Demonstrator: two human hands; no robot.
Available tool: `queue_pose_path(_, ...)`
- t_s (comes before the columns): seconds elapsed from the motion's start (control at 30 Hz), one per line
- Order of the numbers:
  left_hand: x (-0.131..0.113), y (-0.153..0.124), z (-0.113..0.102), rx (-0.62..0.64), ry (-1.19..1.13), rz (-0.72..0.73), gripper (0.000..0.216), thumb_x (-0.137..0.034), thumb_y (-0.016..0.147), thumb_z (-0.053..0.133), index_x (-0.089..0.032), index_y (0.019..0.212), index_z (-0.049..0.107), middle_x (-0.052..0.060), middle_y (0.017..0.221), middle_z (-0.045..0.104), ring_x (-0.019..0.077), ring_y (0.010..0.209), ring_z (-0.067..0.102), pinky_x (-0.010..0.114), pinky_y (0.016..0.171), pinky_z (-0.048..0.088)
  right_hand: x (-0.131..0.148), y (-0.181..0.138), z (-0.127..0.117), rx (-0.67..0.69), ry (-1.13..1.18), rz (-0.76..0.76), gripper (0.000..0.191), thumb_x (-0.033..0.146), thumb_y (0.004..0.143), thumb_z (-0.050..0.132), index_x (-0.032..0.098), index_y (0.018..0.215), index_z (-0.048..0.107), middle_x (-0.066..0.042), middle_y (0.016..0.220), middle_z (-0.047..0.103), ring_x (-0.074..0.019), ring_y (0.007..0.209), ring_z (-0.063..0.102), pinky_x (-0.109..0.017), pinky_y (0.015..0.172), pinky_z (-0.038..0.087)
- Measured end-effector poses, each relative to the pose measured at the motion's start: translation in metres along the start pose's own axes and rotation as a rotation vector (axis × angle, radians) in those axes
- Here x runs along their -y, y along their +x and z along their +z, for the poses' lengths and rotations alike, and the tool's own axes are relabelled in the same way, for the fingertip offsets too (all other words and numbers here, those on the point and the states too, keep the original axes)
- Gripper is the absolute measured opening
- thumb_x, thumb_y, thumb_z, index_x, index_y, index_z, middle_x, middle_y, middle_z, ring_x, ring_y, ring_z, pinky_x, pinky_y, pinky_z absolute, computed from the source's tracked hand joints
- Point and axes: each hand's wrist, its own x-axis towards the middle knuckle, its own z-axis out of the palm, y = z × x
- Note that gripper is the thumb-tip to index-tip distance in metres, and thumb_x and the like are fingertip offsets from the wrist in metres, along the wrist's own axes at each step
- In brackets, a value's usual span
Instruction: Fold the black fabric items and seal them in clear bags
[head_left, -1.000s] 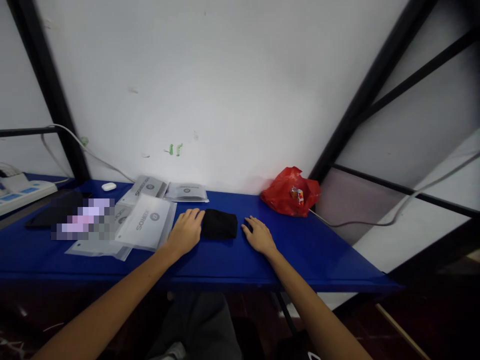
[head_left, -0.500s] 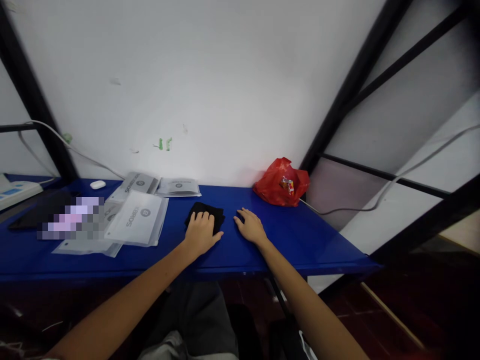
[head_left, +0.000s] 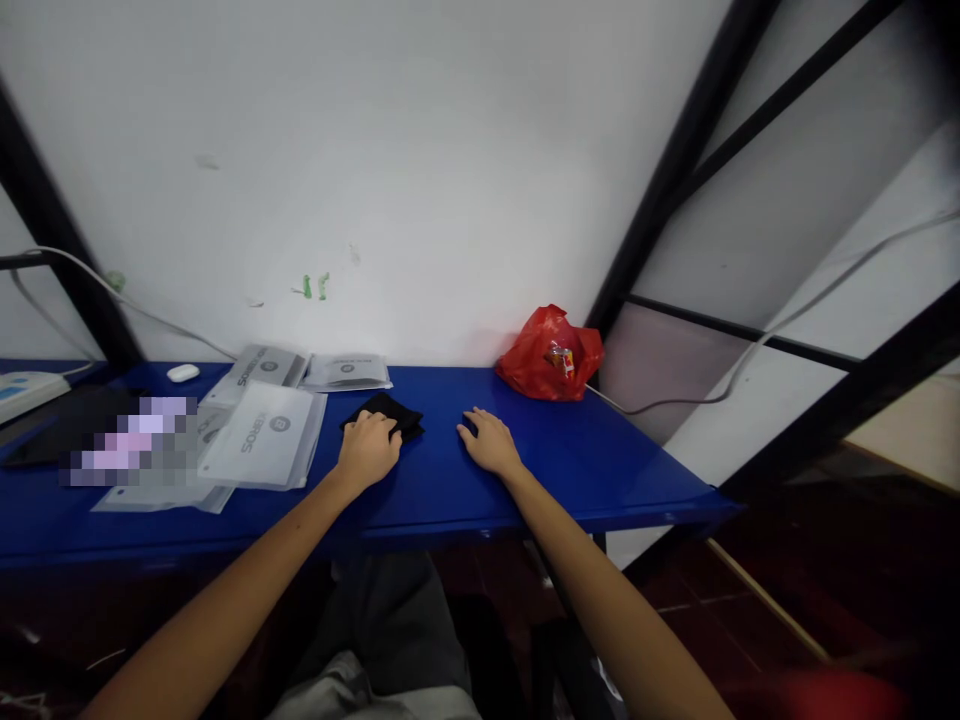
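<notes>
My left hand (head_left: 368,450) is closed on the left part of a folded black cloth (head_left: 405,420), fingers curled over it and the thumb drawn in. The cloth lies on the blue table (head_left: 442,500), and its right corner sticks out past my hand. My right hand (head_left: 488,441) rests palm down on the table to the right of the cloth, apart from it. Its fingers are stretched out and it holds nothing.
White zip pouches (head_left: 262,440) with printed lettering lie at the left, with a thinner pouch (head_left: 346,372) by the wall. A red plastic bag (head_left: 551,355) stands at the back right. At the far left are a white case (head_left: 183,373) and a black flat item (head_left: 52,435).
My left hand has shifted left over the cloth, and its thumb has come in from being spread out. My right hand still rests on the table. The view has turned slightly right.
</notes>
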Motion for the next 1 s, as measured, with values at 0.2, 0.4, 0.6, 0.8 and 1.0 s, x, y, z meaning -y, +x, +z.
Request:
queue_pose_path(0.2, -0.046, -0.020, 0.007, 0.010, 0.110, 0.084, 0.027, -0.020, 0.088, 0.042, -0.013, 0.098, 0.066, 0.014, 0.103, 0.064, 0.0302, 0.100, 0.054, 0.042, 0.077, 0.046, -0.001, 0.000, 0.001, -0.010, 0.006, 0.000, 0.045, 0.035, 0.091, 0.044, 0.014, 0.129, 0.052, -0.014, 0.142, 0.043, -0.0242, 0.134, 0.035, -0.042, 0.110, 0.025)
queue_pose_path(0.4, -0.049, -0.007, -0.013, 0.044, -0.148, -0.054, 0.023, -0.023, 0.086, 0.044, -0.018, 0.093, 0.065, 0.008, 0.090, 0.069, 0.0228, 0.084, 0.064, 0.033, 0.072, 0.048, -0.003, 0.001, 0.002, -0.014, -0.002, -0.005, 0.043, 0.035, 0.090, 0.045, 0.016, 0.127, 0.053, -0.012, 0.141, 0.045, -0.0232, 0.133, 0.037, -0.041, 0.109, 0.027)
queue_pose_path(0.6, 0.022, 0.007, -0.052, -0.247, -0.197, -0.341, 0.027, -0.028, 0.083, 0.048, -0.015, 0.103, 0.062, 0.011, 0.105, 0.066, 0.0261, 0.098, 0.061, 0.035, 0.081, 0.048, -0.006, 0.002, 0.004, -0.037, 0.019, -0.026, 0.042, 0.034, 0.089, 0.046, 0.014, 0.125, 0.055, -0.014, 0.139, 0.047, -0.0238, 0.132, 0.039, -0.042, 0.109, 0.027)
queue_pose_path(0.8, 0.049, -0.019, -0.024, -0.184, -0.001, -0.196, 0.035, -0.033, 0.090, 0.041, -0.014, 0.113, 0.058, 0.011, 0.114, 0.060, 0.0268, 0.109, 0.053, 0.038, 0.089, 0.045, -0.008, 0.002, 0.003, -0.127, 0.075, -0.082, 0.035, 0.031, 0.088, 0.046, 0.016, 0.117, 0.060, -0.012, 0.130, 0.056, -0.0218, 0.124, 0.048, -0.038, 0.105, 0.033)
queue_pose_path(1.0, 0.044, -0.028, 0.000, -0.076, 0.164, -0.114, 0.041, -0.039, 0.091, 0.039, -0.010, 0.110, 0.060, 0.015, 0.110, 0.059, 0.0312, 0.105, 0.052, 0.040, 0.084, 0.045, 0.016, -0.019, -0.009, -0.323, 0.218, -0.270, 0.029, 0.031, 0.090, 0.043, 0.018, 0.102, 0.066, -0.010, 0.118, 0.063, -0.0206, 0.114, 0.054, -0.036, 0.101, 0.038)
